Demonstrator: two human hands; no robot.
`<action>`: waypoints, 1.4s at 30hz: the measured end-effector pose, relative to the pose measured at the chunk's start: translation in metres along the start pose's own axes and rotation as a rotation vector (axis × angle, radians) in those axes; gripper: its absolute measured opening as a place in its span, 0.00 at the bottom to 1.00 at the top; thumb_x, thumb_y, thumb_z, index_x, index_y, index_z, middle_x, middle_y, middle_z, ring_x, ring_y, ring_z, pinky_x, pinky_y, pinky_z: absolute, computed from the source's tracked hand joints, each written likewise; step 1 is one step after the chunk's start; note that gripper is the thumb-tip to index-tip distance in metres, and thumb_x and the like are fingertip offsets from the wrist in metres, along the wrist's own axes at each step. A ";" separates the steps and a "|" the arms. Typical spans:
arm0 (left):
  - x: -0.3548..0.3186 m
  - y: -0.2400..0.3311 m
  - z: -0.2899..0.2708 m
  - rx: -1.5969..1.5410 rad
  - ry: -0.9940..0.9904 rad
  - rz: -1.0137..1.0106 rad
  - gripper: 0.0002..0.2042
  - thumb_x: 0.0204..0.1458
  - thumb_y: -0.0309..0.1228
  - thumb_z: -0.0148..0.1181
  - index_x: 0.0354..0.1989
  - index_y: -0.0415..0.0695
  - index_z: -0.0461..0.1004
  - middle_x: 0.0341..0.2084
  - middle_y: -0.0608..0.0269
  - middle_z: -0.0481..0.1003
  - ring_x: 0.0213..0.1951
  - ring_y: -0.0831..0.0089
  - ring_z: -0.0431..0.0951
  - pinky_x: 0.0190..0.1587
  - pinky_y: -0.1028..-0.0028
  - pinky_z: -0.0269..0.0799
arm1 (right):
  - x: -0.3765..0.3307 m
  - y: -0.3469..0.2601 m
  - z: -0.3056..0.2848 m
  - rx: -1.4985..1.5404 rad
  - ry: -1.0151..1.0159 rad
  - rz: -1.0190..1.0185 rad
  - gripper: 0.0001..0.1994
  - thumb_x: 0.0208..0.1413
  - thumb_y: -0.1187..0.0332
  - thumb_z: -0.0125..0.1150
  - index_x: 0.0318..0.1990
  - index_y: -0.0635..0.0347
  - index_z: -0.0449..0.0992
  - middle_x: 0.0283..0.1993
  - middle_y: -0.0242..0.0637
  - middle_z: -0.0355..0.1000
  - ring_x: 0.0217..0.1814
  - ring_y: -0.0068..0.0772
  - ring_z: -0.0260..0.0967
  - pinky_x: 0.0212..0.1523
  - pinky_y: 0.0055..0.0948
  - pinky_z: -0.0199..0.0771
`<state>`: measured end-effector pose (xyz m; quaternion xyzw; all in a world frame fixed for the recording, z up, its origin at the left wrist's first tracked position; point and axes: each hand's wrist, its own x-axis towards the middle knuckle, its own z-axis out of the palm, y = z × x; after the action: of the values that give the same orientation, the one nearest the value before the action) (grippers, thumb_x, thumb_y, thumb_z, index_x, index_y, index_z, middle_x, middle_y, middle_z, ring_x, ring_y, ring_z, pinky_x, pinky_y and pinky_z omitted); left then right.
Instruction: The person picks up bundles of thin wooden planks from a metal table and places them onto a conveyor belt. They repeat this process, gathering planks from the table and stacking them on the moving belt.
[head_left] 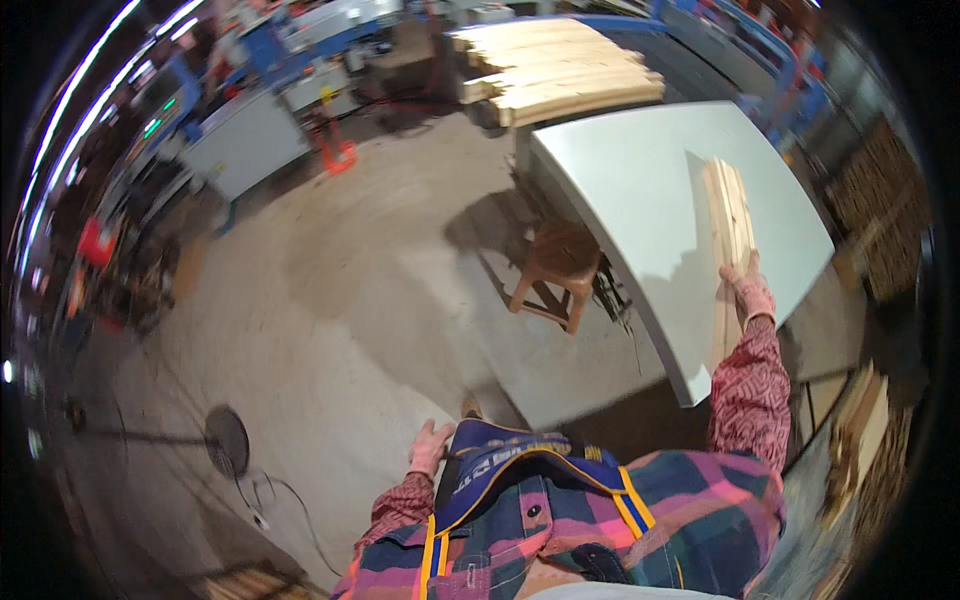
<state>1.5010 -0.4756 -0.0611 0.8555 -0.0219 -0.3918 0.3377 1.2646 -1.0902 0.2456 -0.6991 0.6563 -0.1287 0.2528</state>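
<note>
My right hand (pixel 750 288), in a pink glove with bare fingertips, grips a small bundle of long pale wooden strips (pixel 731 212) across their near half. The strips lie lengthwise on a light grey-white tabletop (pixel 640 170) to my right. Down by my left side hangs my left hand (pixel 430 447), gloved the same way. Its fingers are loosely apart, with nothing visible in them, next to the blue apron (pixel 500 455) at my front.
Beyond the tabletop is a stack of pale boards (pixel 570 70). A brown stool (pixel 560 260) stands by the table's left edge. Grey machinery (pixel 245 145) and an orange-red stand (pixel 335 150) are at the far left. More wood (pixel 860 440) lies at right; a round dark disc (pixel 227 441) with a cable is at left.
</note>
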 end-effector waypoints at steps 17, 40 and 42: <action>0.265 0.413 -0.025 -0.053 -0.496 0.386 0.40 0.52 0.43 0.67 0.71 0.42 0.55 0.35 0.64 0.76 0.25 0.79 0.71 0.31 0.75 0.71 | 0.145 -0.203 0.091 -0.144 0.030 0.039 0.56 0.44 0.32 0.62 0.72 0.64 0.49 0.56 0.58 0.73 0.60 0.52 0.71 0.59 0.40 0.69; 0.521 0.574 -0.109 0.529 -0.949 0.607 0.40 0.51 0.55 0.62 0.68 0.43 0.61 0.55 0.43 0.74 0.59 0.53 0.72 0.59 0.64 0.66 | 0.162 -0.347 0.211 0.433 0.272 0.617 0.48 0.48 0.35 0.64 0.66 0.66 0.65 0.65 0.53 0.66 0.66 0.48 0.65 0.65 0.42 0.65; 0.559 0.583 -0.140 0.835 -0.768 0.628 0.40 0.51 0.54 0.62 0.68 0.42 0.60 0.55 0.43 0.74 0.59 0.52 0.73 0.58 0.63 0.68 | 0.164 -0.353 0.211 0.379 0.289 0.636 0.48 0.48 0.33 0.63 0.66 0.66 0.65 0.66 0.53 0.66 0.68 0.49 0.64 0.66 0.43 0.63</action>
<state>2.1158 -1.0155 -0.0155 0.6667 -0.5410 -0.5108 0.0432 1.6904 -1.2087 0.2282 -0.3767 0.8335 -0.2600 0.3094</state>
